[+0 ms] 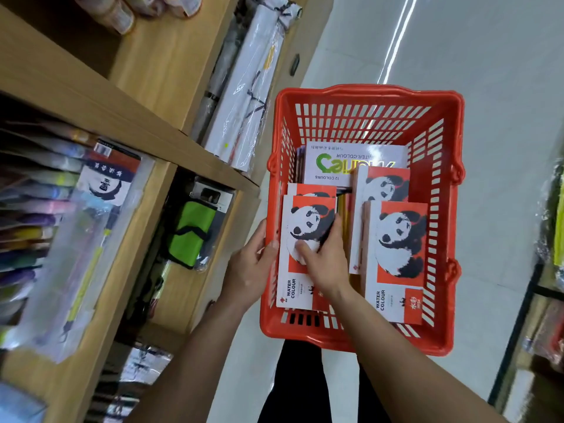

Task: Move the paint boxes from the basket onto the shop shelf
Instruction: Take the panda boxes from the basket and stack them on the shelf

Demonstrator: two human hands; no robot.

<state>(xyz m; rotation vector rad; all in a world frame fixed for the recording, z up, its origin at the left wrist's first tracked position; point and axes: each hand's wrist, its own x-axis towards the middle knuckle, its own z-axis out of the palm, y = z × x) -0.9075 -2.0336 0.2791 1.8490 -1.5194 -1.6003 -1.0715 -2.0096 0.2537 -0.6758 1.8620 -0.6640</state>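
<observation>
Shelf [128, 117] sits left of the basket [366, 93]. Your left hand [248, 268] grips the basket's left rim. Your right hand [325, 262] lies inside it, fingers pinching the left panda paint box [305, 227]. More boxes [396, 239] lie at the basket's right.

Just the one camera, strapped to my head, wide-angle, looking steeply down past my forearms. It's close in over the red basket [366, 99], which fills the middle of the view. The wooden shelf [100, 96] runs tilted down the left edge, pale floor [503, 87] takes the right. No second view to compare.
</observation>
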